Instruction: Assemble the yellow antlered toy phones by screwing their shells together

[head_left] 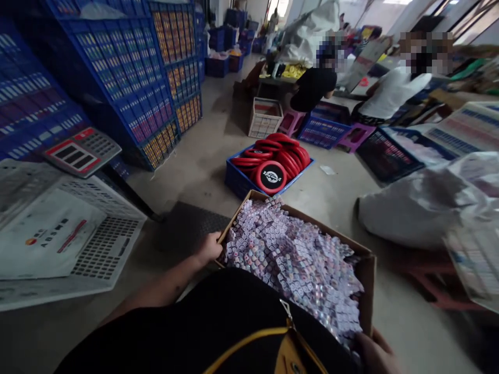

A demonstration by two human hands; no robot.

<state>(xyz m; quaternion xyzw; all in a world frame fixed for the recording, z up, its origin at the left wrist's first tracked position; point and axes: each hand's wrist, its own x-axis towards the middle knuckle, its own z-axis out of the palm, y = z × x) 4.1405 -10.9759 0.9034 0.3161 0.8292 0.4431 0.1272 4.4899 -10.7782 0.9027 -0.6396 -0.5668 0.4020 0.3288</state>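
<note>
A cardboard box [366, 291] is held against the front of my body, tilted across the view. Many small pale lilac cube-like pieces [288, 249] fill it, in what look like clear packets. My left hand [208, 248] grips the box's left edge, fingers curled over the rim. At the lower right my right hand [376, 353] is closed on the near right corner, partly cut off by the frame. Just beyond the box, a blue crate [241, 179] on the floor holds red and black discs [271, 176].
A digital scale [83, 150] and a white crate [128, 208] stand at left, before stacked blue crates [117, 67]. Two people [314, 88] sit at a work table ahead. A large white sack [409, 208] and a reddish stool [436, 280] are at right.
</note>
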